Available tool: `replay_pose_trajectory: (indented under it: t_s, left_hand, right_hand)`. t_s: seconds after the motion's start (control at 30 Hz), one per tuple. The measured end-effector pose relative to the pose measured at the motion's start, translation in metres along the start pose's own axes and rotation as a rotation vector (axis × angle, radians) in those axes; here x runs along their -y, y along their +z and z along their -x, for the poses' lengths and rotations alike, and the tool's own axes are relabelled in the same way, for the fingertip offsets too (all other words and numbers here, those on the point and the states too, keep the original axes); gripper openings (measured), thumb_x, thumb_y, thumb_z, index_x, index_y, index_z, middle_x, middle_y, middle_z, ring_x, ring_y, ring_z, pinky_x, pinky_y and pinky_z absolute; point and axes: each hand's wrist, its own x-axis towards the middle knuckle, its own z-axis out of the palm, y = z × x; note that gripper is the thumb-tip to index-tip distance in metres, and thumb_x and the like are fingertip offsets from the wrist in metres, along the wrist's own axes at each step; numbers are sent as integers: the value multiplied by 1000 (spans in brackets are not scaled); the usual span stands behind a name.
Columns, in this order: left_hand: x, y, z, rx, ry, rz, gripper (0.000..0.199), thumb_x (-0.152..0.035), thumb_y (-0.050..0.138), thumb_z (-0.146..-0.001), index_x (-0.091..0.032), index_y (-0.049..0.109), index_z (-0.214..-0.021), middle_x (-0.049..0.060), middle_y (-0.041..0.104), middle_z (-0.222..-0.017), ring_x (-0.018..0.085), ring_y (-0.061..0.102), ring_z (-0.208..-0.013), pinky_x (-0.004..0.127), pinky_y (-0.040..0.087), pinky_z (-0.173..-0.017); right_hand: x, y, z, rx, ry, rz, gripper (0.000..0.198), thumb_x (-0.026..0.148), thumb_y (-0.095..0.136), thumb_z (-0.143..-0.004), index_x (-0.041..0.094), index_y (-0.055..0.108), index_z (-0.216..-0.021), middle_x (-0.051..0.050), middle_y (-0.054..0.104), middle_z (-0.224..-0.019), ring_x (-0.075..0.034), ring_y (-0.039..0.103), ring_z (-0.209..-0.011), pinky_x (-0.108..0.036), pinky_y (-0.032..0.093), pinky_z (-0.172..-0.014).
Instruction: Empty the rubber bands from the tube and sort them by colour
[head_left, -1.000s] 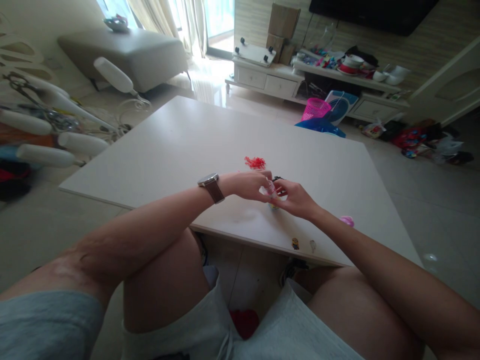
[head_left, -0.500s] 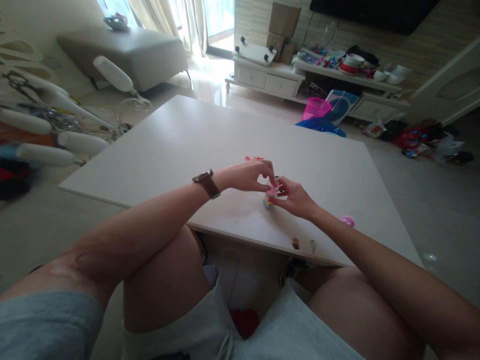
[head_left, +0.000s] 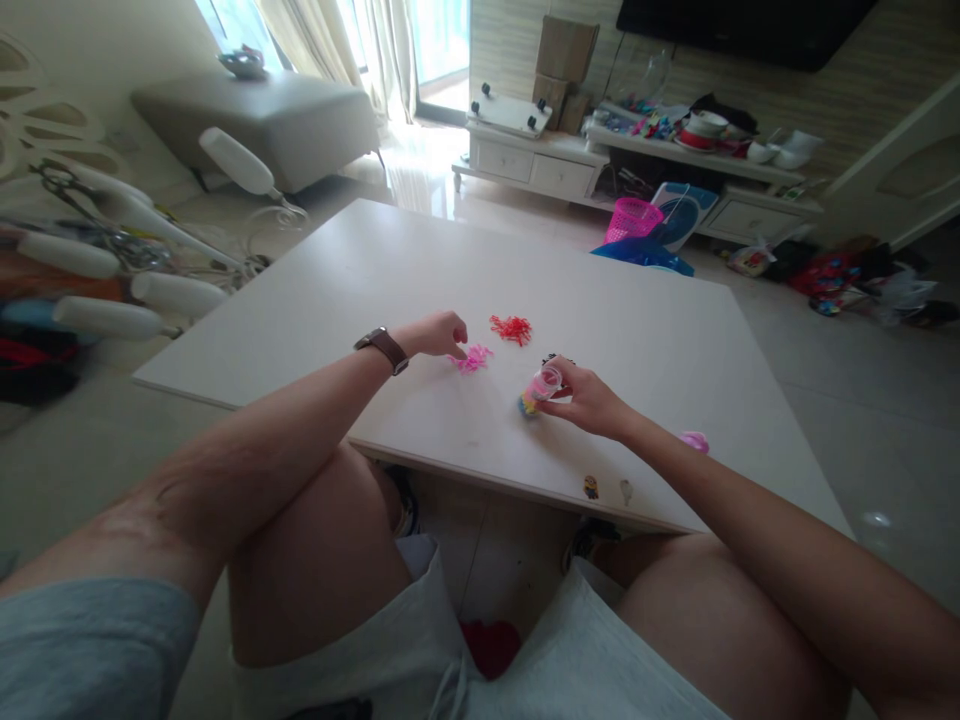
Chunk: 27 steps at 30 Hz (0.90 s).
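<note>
In the head view my right hand (head_left: 591, 398) is wrapped around a small clear jar (head_left: 547, 381). The jar leans, its open mouth facing up and toward me; pink shows inside, with yellow and blue below. My left hand (head_left: 437, 335), with a brown-strapped watch on its wrist, reaches to a loose pile of small pink pieces (head_left: 474, 359). Its fingers are curled down at the pile's left edge; what lies between them is hidden. Behind sits a pile of small red pieces (head_left: 511, 329). Some black pieces (head_left: 556, 358) show partly behind my right hand.
On the white table (head_left: 405, 270), a small yellow-and-blue figure (head_left: 591, 487) and a pale, small keylike item (head_left: 626, 490) lie by the near edge. A pink-purple object (head_left: 695, 442) is beyond my right forearm. A pink basket (head_left: 634, 215) stands past the far edge.
My left hand has moved left from the jar's mouth to the pink pile, uncovering both the pink and red pieces. My right hand keeps its hold on the jar, now tilted slightly more.
</note>
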Motion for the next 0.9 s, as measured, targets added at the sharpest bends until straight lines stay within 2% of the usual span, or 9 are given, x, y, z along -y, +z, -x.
replay_pose_trajectory:
  t_s: [0.1, 0.2, 0.33, 0.6, 0.9]
  left_hand:
    - [11, 11, 0, 27, 6, -29, 42, -44, 83, -61, -19, 76, -94, 8, 76, -102, 20, 64, -82, 25, 44, -67]
    - [12, 21, 0, 14, 70, -51, 45, -46, 85, -57, -19, 76, -93, 8, 75, -100, 20, 63, -83, 26, 43, -68]
    - [7, 29, 0, -12, 117, -99, 37, -43, 81, -62, -18, 77, -90, 8, 74, -97, 21, 62, -82, 27, 43, -67]
    - [7, 32, -3, 56, 79, -120, 16, -29, 70, -71, -18, 77, -80, 5, 72, -78, 17, 60, -68, 26, 41, -60]
    - [7, 35, -6, 86, 136, -132, 14, -24, 64, -71, -17, 75, -76, 8, 73, -78, 17, 59, -64, 28, 38, -58]
  right_hand:
    - [1, -1, 0, 8, -6, 18, 34, 48, 74, -82, 24, 55, -96, -1, 68, -92, -18, 67, -83, -36, 64, -79]
    - [1, -2, -1, 16, -7, 23, 32, 45, 75, -81, 24, 56, -95, -1, 69, -91, -17, 66, -81, -34, 63, -76]
    - [-2, -2, -1, 21, -12, 35, 30, 41, 75, -81, 23, 56, -97, -2, 69, -91, -18, 66, -82, -32, 62, -74]
    - [-6, -2, -1, 25, -21, 23, 30, 40, 75, -81, 23, 57, -97, -2, 68, -92, -18, 65, -82, -32, 61, -71]
    - [-4, -3, -1, 30, -21, 12, 30, 40, 76, -81, 23, 57, -97, -2, 67, -91, -18, 64, -82, -31, 60, -71]
